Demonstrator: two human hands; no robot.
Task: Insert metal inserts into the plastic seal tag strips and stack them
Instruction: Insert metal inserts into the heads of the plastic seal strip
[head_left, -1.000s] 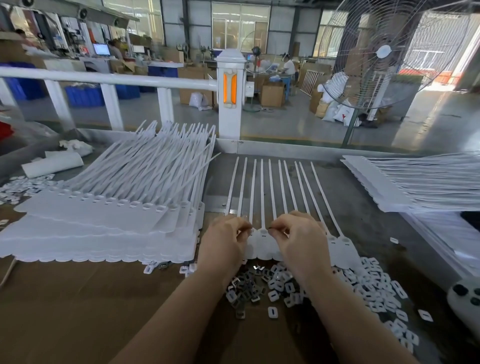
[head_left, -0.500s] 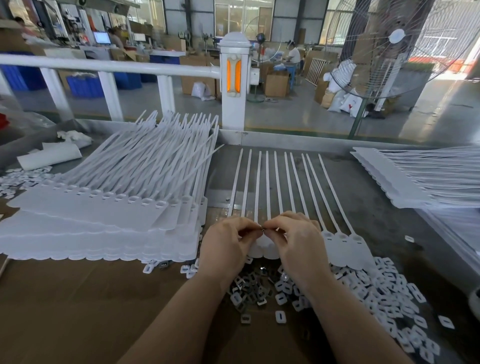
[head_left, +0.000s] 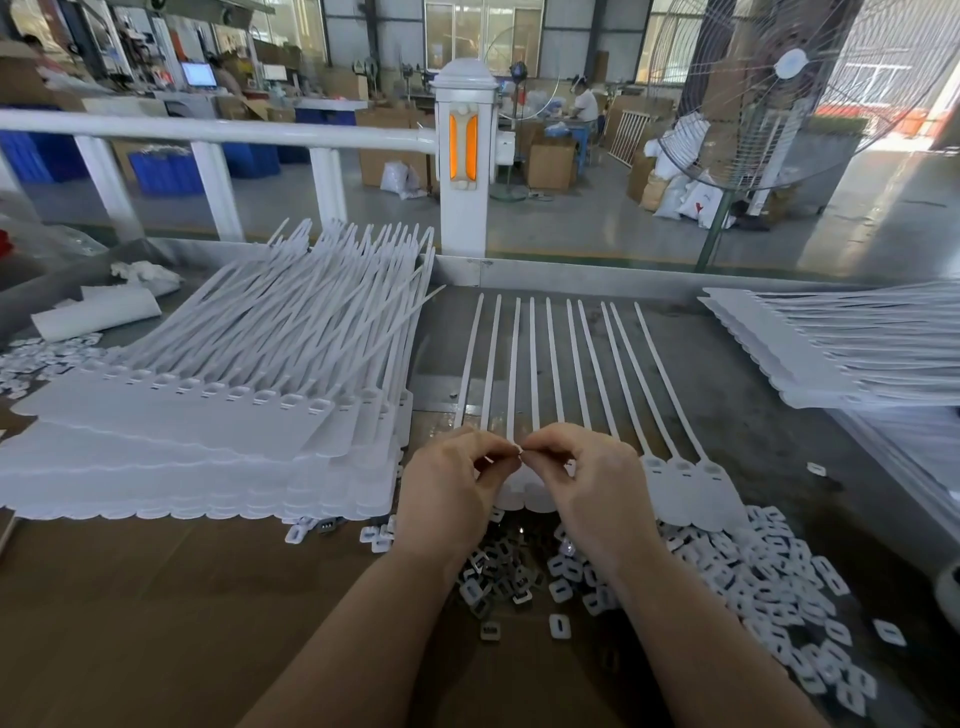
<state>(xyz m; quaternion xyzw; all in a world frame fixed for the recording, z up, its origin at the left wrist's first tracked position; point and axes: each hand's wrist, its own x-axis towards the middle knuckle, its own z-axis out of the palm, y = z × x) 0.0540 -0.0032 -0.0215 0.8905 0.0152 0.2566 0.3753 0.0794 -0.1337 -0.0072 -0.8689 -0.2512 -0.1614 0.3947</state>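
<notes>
A strip of white plastic seal tags (head_left: 680, 483) lies flat in front of me, tails pointing away. My left hand (head_left: 449, 493) and my right hand (head_left: 597, 483) meet fingertip to fingertip over its middle tag heads, pinching a small insert (head_left: 518, 451) between them. The heads under my hands are hidden. A loose heap of dark metal inserts (head_left: 498, 571) lies just below my wrists. A tall stack of tag strips (head_left: 197, 431) sits to the left.
Small white plastic caps (head_left: 769, 587) spread to the right of the inserts. Another pile of tag strips (head_left: 831, 348) lies at the right. A white roll (head_left: 98, 312) rests at far left. A white railing (head_left: 218, 132) and post (head_left: 464, 156) border the bench's far edge.
Both hands have lifted slightly off the tag heads and drawn together; their fingertips now meet on the small insert above the strip.
</notes>
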